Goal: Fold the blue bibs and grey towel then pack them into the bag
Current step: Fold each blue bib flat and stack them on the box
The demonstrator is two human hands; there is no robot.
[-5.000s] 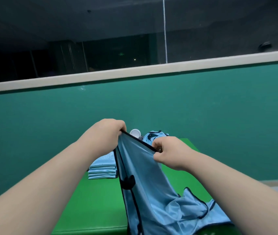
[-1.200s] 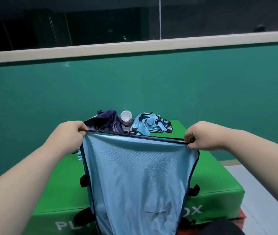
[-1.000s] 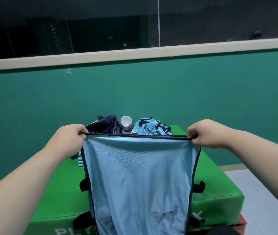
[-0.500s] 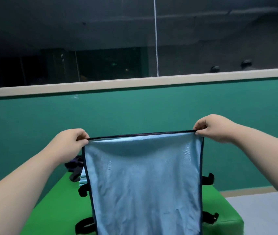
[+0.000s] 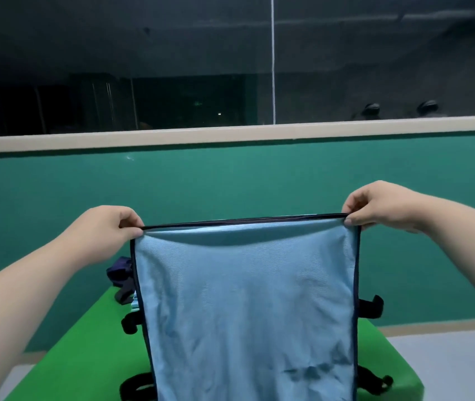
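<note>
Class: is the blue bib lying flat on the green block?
No, the left hand and right hand pinch the blue bib by its top corners, so it hangs.

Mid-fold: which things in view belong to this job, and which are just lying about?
Job: light blue fabric bib with dark trim, pinched at its top corners by left hand and right hand; dark navy fabric bag behind it.
Not job: green padded box underneath; teal wall; pale floor.

This is looking like an indoor sports or training hall. A green padded block is sitting at 6 o'clock on pale grey flooring, a teal barrier wall is running across under a cream ledge, dim glazing is filling 12 o'clock, and a blue bib is hanging in front.
</note>
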